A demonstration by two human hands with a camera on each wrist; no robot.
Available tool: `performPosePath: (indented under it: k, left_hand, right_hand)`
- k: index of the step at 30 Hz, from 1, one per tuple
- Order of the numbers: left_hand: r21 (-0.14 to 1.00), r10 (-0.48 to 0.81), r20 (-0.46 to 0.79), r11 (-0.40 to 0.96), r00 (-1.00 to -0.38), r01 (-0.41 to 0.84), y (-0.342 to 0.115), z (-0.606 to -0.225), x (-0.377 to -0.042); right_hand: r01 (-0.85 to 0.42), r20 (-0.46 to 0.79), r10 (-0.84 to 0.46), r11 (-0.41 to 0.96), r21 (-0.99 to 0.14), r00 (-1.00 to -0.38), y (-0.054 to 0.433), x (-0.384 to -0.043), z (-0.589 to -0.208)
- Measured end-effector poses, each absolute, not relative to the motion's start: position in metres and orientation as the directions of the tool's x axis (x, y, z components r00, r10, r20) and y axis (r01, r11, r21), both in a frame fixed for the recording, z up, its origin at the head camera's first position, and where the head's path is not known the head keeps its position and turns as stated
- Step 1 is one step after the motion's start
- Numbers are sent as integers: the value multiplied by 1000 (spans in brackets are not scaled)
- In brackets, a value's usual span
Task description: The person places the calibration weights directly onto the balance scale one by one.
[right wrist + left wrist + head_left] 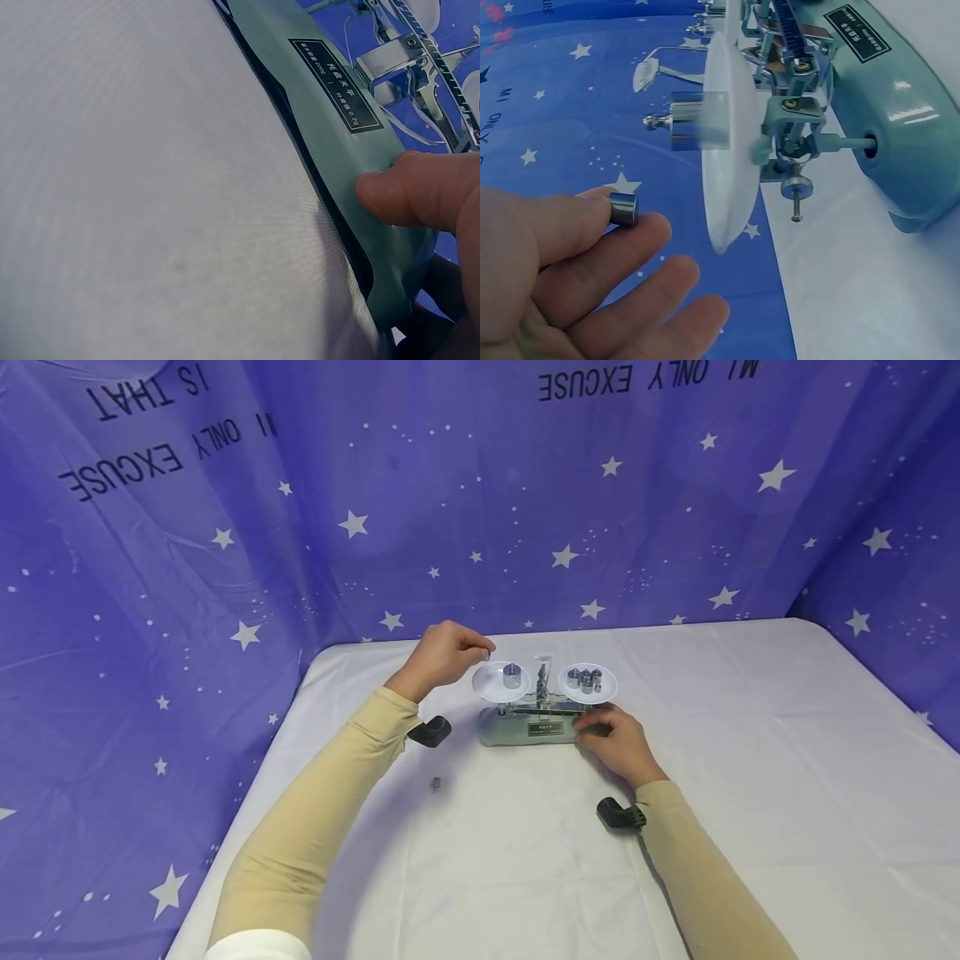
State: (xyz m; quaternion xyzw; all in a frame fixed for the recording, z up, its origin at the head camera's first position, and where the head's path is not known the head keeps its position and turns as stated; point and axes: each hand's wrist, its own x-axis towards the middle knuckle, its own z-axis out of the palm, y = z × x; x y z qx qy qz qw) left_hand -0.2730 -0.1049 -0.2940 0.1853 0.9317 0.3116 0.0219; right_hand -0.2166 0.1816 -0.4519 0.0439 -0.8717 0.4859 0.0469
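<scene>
A green tray balance [498,728] stands on the table, its two white pans raised above the base. My left hand [442,653] pinches a small metal weight [625,210] between thumb and forefinger, beside the left pan [487,687] and apart from it; the other fingers are loosely bent. One larger knobbed weight [512,675] stands on that pan. Several smaller weights [587,680] are grouped on the right pan [592,696]. My right hand [420,187] grips the right end of the balance's base, thumb on the front face, with the other fingers partly hidden behind it.
A tiny metal weight [436,783] lies on the white cloth [510,860] to the front left of the balance. Blue star-printed curtains [465,510] rise behind and beside the table. A black wrist camera [430,732] sticks out from the left sleeve.
</scene>
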Motion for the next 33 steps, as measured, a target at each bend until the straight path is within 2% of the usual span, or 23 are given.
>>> performPosePath:
  k: [14,33]
  left_hand:
    - [529,403,137,742,-905,411,-101,-310,-274]
    - [562,382,209,707,-900,430,-100,-344,-272]
  right_hand:
    - [-136,139,-33,517,-845,-990,179,-218,-452]
    - [-131,135,-29,509,-851,-990,180,-216,-452]
